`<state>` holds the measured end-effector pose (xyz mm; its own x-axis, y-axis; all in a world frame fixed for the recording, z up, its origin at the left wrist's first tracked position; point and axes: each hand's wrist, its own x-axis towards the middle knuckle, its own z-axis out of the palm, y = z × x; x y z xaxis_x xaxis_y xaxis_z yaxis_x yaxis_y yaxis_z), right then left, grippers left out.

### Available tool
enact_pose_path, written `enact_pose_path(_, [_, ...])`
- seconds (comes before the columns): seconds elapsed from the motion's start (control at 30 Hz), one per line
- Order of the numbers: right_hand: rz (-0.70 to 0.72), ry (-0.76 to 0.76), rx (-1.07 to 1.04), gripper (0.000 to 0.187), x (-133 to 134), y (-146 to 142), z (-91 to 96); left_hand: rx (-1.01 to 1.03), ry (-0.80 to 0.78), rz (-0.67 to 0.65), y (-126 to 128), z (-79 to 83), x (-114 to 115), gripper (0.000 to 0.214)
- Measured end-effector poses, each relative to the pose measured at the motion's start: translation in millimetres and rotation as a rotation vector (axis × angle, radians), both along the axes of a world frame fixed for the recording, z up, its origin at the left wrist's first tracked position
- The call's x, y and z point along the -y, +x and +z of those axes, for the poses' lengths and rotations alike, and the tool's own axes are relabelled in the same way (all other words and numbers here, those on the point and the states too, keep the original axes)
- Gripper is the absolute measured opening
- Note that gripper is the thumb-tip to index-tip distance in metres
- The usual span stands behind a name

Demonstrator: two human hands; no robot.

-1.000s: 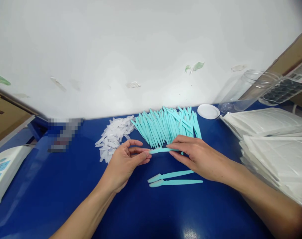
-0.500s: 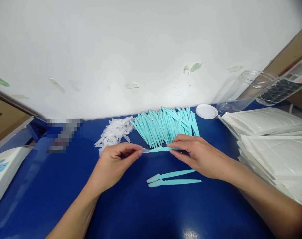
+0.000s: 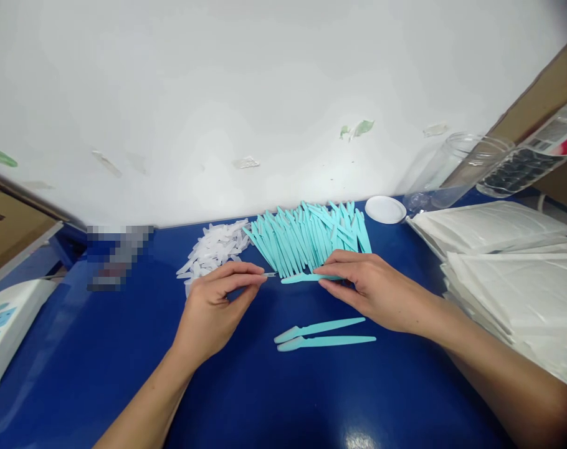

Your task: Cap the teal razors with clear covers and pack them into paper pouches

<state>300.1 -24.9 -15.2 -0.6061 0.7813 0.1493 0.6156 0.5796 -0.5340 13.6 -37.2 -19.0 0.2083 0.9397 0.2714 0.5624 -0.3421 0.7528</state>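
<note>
My left hand (image 3: 220,305) pinches a small clear plastic blade cover (image 3: 270,274) between thumb and fingers. My right hand (image 3: 370,290) grips a turquoise eyebrow razor (image 3: 300,278) by its handle, blade end toward the left. A narrow gap separates the cover from the razor's tip. Below them, two more turquoise razors (image 3: 328,341) lie side by side on the blue table (image 3: 246,399). Behind my hands spreads a heap of turquoise razors (image 3: 306,237), and to its left sits a pile of translucent white covers (image 3: 218,246).
Stacked white padded packets (image 3: 512,287) occupy the right side. A round white lid (image 3: 385,209) lies by a clear plastic jar (image 3: 456,168) near the wall. At the left edge are a white device with blue buttons (image 3: 12,324) and a cardboard box (image 3: 12,231).
The cover in my left hand has come apart from the razor tip and now sits slightly higher, mostly inside my fingers. My right hand keeps its hold; the view has shifted slightly.
</note>
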Motion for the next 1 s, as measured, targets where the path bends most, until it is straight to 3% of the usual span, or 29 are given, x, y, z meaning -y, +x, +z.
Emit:
enact_pose_path(0.1, [-0.006,-0.004,-0.012,0.027,0,1,1.8,-0.129,0.248,-0.061,4,-0.6,5,0.019])
enact_pose_path(0.23, [-0.011,-0.024,-0.035,0.028,-1,3,5.4,-0.164,0.397,-0.184,5,-0.7,8,0.025])
enact_pose_path(0.57, [0.032,-0.109,-0.094,0.025,2,3,13.4,-0.199,0.444,-0.275,5,-2.9,14,0.028])
enact_pose_path(0.7, [0.027,-0.141,-0.106,0.025,1,5,13.9,-0.218,0.561,-0.262,0,-4.8,11,0.029])
enact_pose_path(0.83, [0.027,-0.167,-0.093,0.026,-1,8,13.4,-0.203,0.707,-0.381,1,-8.6,4,0.026])
enact_pose_path(1.0, [0.070,-0.161,-0.101,0.024,3,4,15.9,-0.160,0.705,-0.432,13,-19.8,5,0.024])
